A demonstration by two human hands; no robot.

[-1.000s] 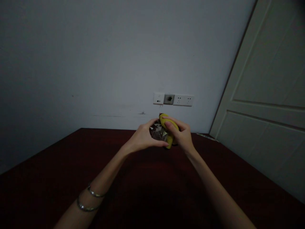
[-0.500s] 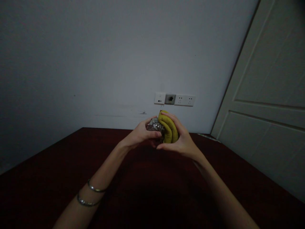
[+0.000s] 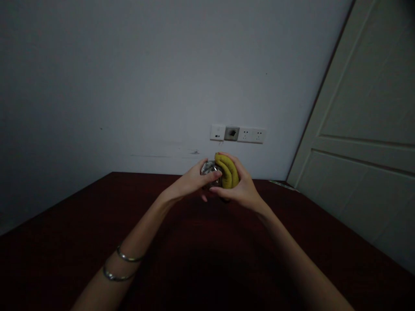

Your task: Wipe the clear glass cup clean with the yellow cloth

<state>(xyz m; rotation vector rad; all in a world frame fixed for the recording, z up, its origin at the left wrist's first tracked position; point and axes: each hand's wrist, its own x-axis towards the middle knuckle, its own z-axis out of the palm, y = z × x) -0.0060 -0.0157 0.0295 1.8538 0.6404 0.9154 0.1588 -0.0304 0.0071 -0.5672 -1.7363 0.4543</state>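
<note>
Both my hands meet above the far part of a dark red table. My right hand is wrapped round a small bunch of yellow bananas, holding it upright. My left hand pinches a crinkled, shiny clear wrapper at the bananas' left side, thumb and fingers closed on it. Two silver bangles circle my left forearm. The lower end of the bananas is hidden behind my fingers.
A grey wall stands behind the table, with a white socket strip just above my hands. A pale panelled door fills the right side. Something thin and light lies at the table's far right edge.
My right hand has turned from palm-down over the bananas to cupping them from below and the right. The bananas now stand more upright, and both hands have risen slightly.
</note>
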